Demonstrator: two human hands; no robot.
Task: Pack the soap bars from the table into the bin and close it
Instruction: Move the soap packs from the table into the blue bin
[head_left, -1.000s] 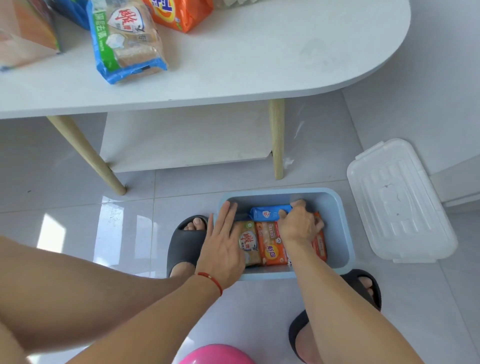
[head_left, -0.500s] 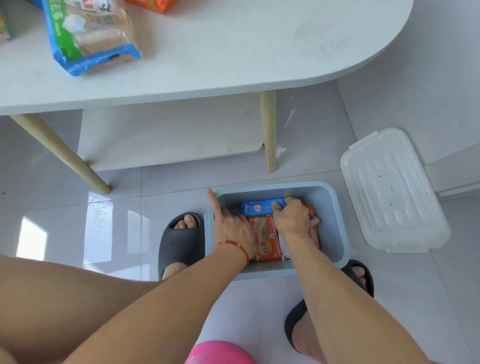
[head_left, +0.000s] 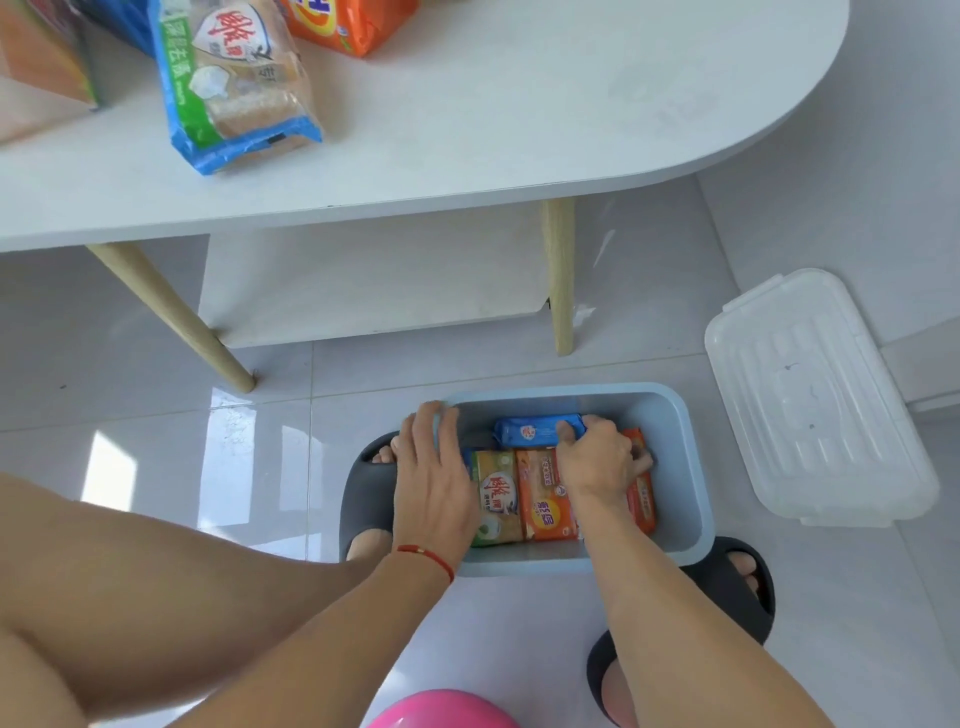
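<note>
A light blue bin (head_left: 696, 467) stands open on the floor between my feet. Inside lie a blue soap bar (head_left: 524, 430) at the far side, a green-yellow bar (head_left: 496, 499), an orange bar (head_left: 545, 499) and another orange bar (head_left: 641, 504) at the right. My left hand (head_left: 431, 478) rests along the bin's left rim, fingers stretched to the far-left corner. My right hand (head_left: 597, 462) is inside the bin, fingers curled round the right orange bar, thumb against the blue bar's end. The clear lid (head_left: 815, 400) lies on the floor to the right.
The white table (head_left: 519, 104) above holds a blue-green soap multipack (head_left: 234, 88) and an orange pack (head_left: 348, 21). A wooden table leg (head_left: 561, 280) stands just behind the bin. Dark slippers (head_left: 363, 483) flank the bin. A pink round object (head_left: 441, 712) sits at the bottom edge.
My left hand, with only the index finger raised half a second ago, now lies stretched along the bin's left rim. My right hand stays curled among the bars at the bin's right.
</note>
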